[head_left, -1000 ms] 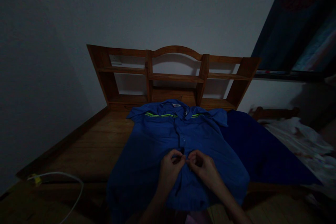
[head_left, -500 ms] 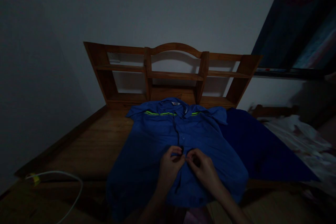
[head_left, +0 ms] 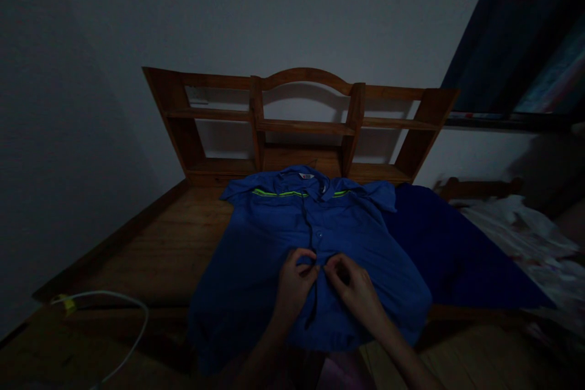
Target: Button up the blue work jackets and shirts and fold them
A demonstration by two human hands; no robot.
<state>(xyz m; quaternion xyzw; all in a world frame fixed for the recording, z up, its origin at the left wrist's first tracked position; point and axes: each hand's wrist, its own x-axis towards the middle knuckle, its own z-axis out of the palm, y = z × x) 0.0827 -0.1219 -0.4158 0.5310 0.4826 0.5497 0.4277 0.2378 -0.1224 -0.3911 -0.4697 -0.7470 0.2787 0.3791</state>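
Note:
A blue short-sleeved shirt (head_left: 265, 237) with lime-green chest stripes lies face up, collar away from me, its lower hem over the near edge of the wooden desk. Down its middle the front placket is partly undone, and one button (head_left: 319, 234) shows above my hands. My left hand (head_left: 296, 277) pinches the left front edge of the shirt between thumb and forefinger. Close beside it, my right hand (head_left: 351, 283) pinches the right front edge. Whether a button sits between the fingertips is too dark to make out.
Behind the shirt a wooden shelf unit (head_left: 301, 128) stands on the desk (head_left: 173, 244) against the wall. Dark blue cloth (head_left: 457, 256) lies to the right, with whitish crumpled fabric (head_left: 525, 225) beyond. A white cable (head_left: 141, 317) with a yellow tag loops at the lower left.
Both hands stay at the placket; the left fingers have drawn slightly back from the right, widening the small gap. The view has tilted a little.

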